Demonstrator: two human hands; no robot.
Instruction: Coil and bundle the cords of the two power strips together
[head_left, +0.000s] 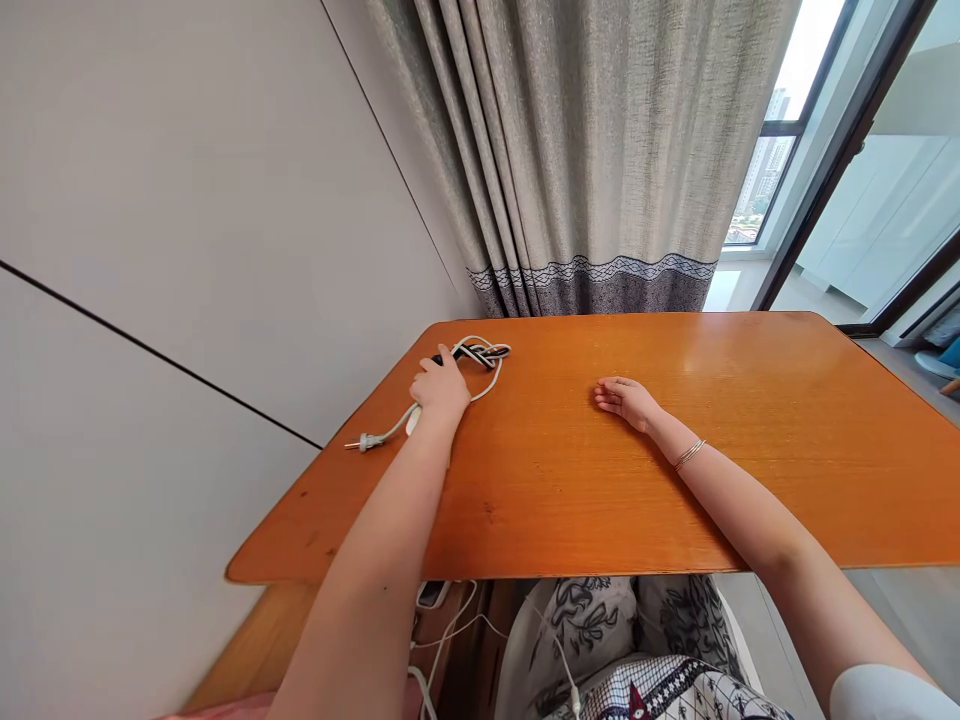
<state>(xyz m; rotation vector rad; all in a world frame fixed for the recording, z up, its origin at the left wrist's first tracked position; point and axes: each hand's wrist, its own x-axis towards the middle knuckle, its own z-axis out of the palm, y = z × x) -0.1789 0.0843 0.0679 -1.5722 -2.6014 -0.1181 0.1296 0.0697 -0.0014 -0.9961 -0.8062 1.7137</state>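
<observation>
My left hand (440,385) is at the far left part of the wooden table, its fingers closed over a bundle of cords. A white power cord (493,380) loops out to the right of the hand, around dark strands (480,356). Its two-pin plug (367,442) lies to the left, pins pointing left. A small white piece (412,420) shows beside my wrist; the hand hides the rest of it. My right hand (626,398) rests on its side on the tabletop, fingers loosely bent and holding nothing.
The orange-brown table (570,480) stands against a pale wall panel (187,220) on the left. A grey curtain (615,150) hangs behind it. Below the front edge, white cables (450,635) hang near my lap. A glass door frame (840,150) is at right.
</observation>
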